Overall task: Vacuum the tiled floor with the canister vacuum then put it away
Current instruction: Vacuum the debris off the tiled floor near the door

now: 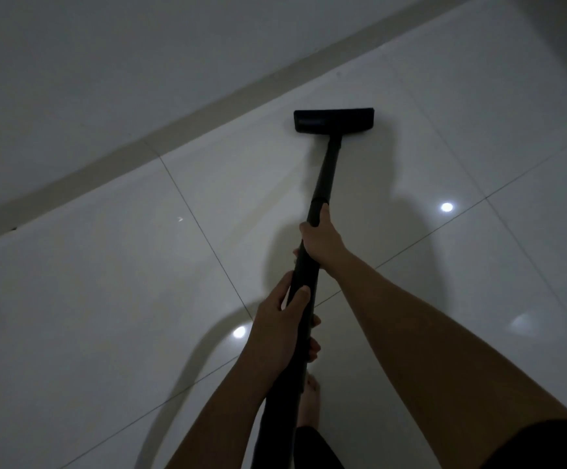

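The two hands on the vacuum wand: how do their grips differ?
The right hand grips farther down the black wand, nearer the floor head; the left hand grips higher up, closer to the body. The right arm reaches out straighter, while the left is drawn in. The left hand's thumb lies on top of the tube. Both are bare and closed around the wand.

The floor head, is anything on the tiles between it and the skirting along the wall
Nothing visible. The floor head sits flat on bare tile, and the strip of floor between it and the skirting shows only grout lines. Both the left hand and right hand grip the wand.
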### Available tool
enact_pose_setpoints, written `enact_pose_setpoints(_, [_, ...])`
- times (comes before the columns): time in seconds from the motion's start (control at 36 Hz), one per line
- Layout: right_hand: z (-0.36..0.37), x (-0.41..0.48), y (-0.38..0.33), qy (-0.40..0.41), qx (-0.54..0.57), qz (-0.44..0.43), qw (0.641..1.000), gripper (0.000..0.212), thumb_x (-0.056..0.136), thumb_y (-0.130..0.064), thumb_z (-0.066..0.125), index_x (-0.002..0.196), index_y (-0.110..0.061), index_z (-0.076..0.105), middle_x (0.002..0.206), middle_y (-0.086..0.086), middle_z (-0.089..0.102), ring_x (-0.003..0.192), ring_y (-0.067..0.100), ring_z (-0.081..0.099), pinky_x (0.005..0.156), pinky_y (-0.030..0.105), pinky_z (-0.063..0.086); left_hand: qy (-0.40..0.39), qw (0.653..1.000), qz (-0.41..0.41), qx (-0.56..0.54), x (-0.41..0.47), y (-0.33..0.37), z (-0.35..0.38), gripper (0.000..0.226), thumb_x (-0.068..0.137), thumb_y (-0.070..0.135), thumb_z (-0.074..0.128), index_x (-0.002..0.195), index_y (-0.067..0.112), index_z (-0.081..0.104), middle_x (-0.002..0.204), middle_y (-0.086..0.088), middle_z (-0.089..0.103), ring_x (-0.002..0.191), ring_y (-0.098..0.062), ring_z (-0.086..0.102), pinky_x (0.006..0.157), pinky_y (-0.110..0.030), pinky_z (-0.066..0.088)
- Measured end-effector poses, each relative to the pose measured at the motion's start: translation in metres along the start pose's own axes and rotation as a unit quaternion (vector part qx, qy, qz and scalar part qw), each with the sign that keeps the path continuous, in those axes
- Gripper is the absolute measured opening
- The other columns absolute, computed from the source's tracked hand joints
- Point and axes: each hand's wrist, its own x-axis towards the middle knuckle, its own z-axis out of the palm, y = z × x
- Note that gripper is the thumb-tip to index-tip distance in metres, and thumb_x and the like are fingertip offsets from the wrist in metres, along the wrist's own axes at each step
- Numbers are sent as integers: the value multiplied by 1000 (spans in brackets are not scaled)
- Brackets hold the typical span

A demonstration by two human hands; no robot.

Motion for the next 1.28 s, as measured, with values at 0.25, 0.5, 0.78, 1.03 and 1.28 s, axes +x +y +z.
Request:
enact_pose_setpoints(0.25, [26,-34,24,-18,7,7,1000,69,100,-20,37,153,-33,-6,116,22,59,58,17,58,59,29,53,15,1000,18,21,-32,-30,-21,30,96,24,48,123,39,50,69,-14,58,44,-23,51,44,-27,46])
enact_pose_setpoints(0.5, [82,-45,26,-66,-33,4,997,72,99,-17,37,152,-32,-9,121,24,59,55,15,57,48,24,46,65,997,26,-14,-56,-41,-60,27,96,22,49,110,44,49,70,-15,58,43,-24,50,41,-26,45])
enact_pose_setpoints(0.78, [103,-45,15,-75,-62,22,995,74,99,-13,39,153,-32,-9,128,19,52,64,18,60,68,33,54,71,997,33,-16,-58,-42,-73,25,97,21,47,105,45,50,73,-17,58,43,-22,51,40,-23,45])
enact_pose_setpoints(1.03, [83,-62,45,-15,21,36,999,73,99,-16,39,153,-31,-7,123,24,55,56,18,58,57,30,53,27,999,0,43,-68,-52,-72,38,97,23,46,133,36,43,75,-15,59,47,-23,53,40,-24,47])
enact_pose_setpoints(1.28, [87,-95,74,22,89,53,994,73,98,-18,38,153,-34,-8,124,26,57,57,18,59,65,35,56,3,994,-16,108,-100,-61,-82,44,96,23,49,138,33,41,73,-13,60,41,-21,54,41,-25,47])
